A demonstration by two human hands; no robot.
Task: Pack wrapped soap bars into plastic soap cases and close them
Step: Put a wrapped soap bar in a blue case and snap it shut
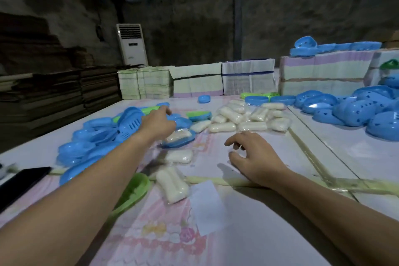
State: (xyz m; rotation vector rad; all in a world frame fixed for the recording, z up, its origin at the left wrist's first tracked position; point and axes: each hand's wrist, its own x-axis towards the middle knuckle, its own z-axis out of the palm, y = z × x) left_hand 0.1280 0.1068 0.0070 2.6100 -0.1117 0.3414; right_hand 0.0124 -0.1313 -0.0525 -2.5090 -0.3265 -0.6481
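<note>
- While reaching far over the blue case half [179, 139] with a wrapped soap bar [177, 135] inside: left hand [158, 124], fingers stretched out and a little blurred, tips at the heap of blue case parts [103, 134]; contact cannot be told.
- Right hand [251, 155]: hovering low over bare table [269, 136], fingers loosely curled, holding nothing.
- Pile of wrapped soap bars [248, 117]: just beyond the right hand; two more bars [172, 183] near the front.
- Green case half [133, 190]: partly hidden under the left forearm.
- Dark flat object [19, 181]: cut off at the left edge.
- Paper slip [208, 207]: blank.
- Stacked bundles [196, 82]: print too small to read.
</note>
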